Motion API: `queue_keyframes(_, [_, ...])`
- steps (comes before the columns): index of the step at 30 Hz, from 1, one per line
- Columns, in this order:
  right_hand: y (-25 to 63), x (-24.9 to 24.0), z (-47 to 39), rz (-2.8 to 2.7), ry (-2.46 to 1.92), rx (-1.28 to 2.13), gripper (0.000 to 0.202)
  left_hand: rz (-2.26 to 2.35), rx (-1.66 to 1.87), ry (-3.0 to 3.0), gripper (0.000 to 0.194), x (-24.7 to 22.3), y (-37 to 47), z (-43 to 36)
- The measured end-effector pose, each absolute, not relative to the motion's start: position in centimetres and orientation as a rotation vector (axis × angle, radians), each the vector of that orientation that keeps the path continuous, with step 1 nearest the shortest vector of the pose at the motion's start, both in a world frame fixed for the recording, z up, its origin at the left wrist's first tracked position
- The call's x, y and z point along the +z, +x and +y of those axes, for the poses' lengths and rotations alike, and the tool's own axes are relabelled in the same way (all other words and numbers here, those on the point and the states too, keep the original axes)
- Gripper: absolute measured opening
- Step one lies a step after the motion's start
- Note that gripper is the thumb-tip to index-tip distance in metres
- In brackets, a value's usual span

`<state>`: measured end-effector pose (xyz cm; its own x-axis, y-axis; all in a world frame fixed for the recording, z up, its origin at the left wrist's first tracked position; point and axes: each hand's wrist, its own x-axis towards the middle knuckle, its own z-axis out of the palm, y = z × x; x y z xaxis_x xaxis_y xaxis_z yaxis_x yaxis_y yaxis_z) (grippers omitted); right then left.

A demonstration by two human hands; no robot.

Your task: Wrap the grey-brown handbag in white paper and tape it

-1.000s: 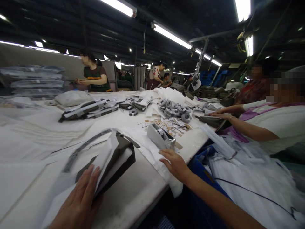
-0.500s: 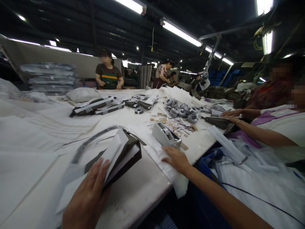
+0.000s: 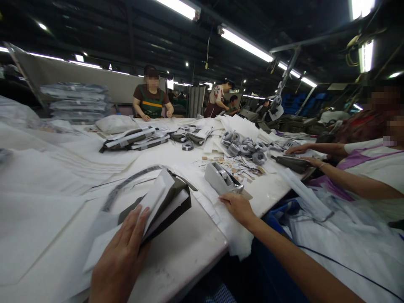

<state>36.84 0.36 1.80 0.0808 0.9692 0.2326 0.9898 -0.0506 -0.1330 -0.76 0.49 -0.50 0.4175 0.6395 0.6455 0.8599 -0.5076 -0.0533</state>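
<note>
Your left hand (image 3: 121, 252) clasping a dark bag (image 3: 176, 185), your right hand (image 3: 239, 208) half-curled (hold unclear), beside a tape dispenser (image 3: 217, 178).

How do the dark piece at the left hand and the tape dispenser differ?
Colour: the dark piece is olive with white sheets against it; the tape dispenser is pale grey.
Hold: the left hand grips the dark piece, while the tape dispenser stands on the worktable, right hand close beside it.
Size: the dark piece looks larger than the tape dispenser.
</note>
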Motion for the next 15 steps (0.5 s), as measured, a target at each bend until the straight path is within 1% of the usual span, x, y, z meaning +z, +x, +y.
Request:
queue_keyframes(4, [36.9,1.9,0.7,-1.979,-2.123,-0.112,0.018,-1.301,-0.792,-2.302,0.063,-0.5,-0.7,0.4])
queue_keyframes(12, [36.5,2.6,0.6,-2.080,-1.970,-0.057,0.027,-1.315,-0.826,-2.281,0.063,-0.1,-0.4,0.2])
queue_keyframes(15, [36.8,2.8,-0.5,-2.069,-1.906,-0.050,0.025,-1.300,-0.828,-2.273,0.062,0.0,-0.4,0.1])
